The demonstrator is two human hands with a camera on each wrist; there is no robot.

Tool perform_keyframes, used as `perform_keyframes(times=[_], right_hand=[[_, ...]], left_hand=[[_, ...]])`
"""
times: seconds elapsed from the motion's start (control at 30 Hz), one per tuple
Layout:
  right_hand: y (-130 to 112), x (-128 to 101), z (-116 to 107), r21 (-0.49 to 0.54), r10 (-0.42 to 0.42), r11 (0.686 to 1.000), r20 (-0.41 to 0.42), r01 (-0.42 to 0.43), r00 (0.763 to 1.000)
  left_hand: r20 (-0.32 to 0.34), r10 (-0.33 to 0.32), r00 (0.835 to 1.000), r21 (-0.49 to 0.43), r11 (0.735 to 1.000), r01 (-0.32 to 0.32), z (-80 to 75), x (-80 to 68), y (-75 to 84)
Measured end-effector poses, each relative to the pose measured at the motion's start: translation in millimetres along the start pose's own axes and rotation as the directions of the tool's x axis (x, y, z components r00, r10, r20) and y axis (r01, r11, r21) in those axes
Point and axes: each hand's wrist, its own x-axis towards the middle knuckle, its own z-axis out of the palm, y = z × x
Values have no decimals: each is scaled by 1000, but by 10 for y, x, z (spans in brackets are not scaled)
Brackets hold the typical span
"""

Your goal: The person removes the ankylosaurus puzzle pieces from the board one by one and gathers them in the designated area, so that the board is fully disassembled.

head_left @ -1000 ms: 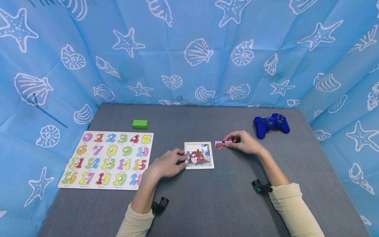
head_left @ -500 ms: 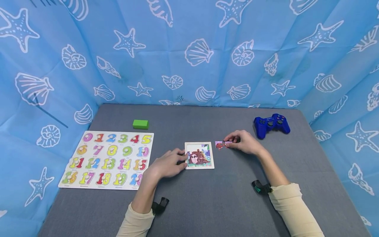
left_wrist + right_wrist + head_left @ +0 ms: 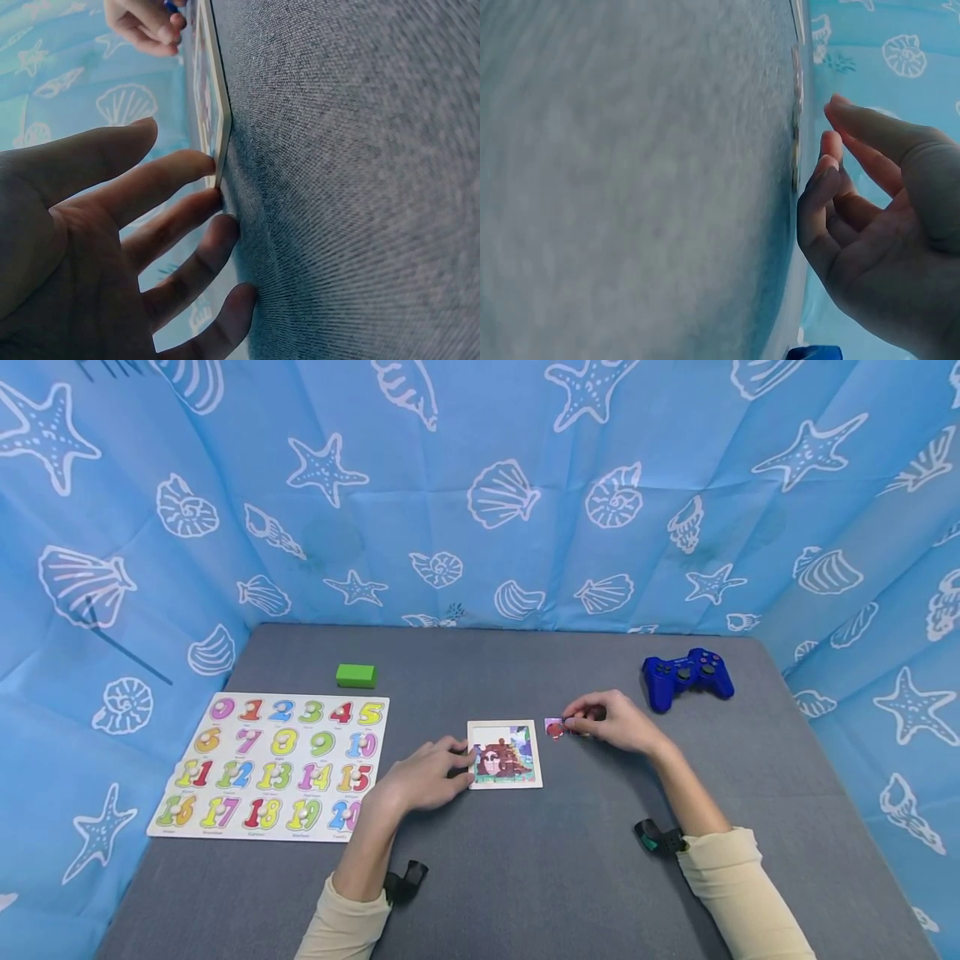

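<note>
Right hand point(image 3: 618, 721) curls over puzzle piece point(image 3: 556, 727); fingertips point(image 3: 826, 166) touch its right end, piece flat on grey table point(image 3: 570, 877). Whether fingers actually pinch it: cannot tell. Piece's long axis runs left-right, free end pointing away from fingertips toward puzzle frame point(image 3: 505, 753), just left of it. Left hand point(image 3: 423, 775): fingers point(image 3: 172, 169) spread, relaxed, tips resting against frame's left edge.

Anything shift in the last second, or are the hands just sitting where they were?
Almost nothing. The right hand edged slightly left over the loose puzzle pieces, now covering more of the pink one; whether it grips them is unclear. The left hand stays at the puzzle tray edge. Number board, green block and controller unchanged.
</note>
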Motion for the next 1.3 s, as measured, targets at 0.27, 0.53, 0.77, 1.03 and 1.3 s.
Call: perform_keyframes(times=[0.27,0.53,0.77,1.03,1.3], right_hand=[[-117,43,88,47,-20,999,30,19,999],[-202,116,226,116,-48,992,60,40,997],[-302,178,347,184,-70,982,108,50,992],[-400,253,447,181,-70,983,160,40,985],[-478,303,508,67,-63,996,171,53,983]], left_hand=[[-1,2,1000,3,1000,-2,-2,7,-8],[3,1,1000,-2,1000,-1,-9,8,-7],[-3,7,1000,-25,1000,-7,-4,31,-19],[-12,-1,1000,-20,1000,1,-2,46,-8],[-113,36,993,16,999,-34,16,30,108]])
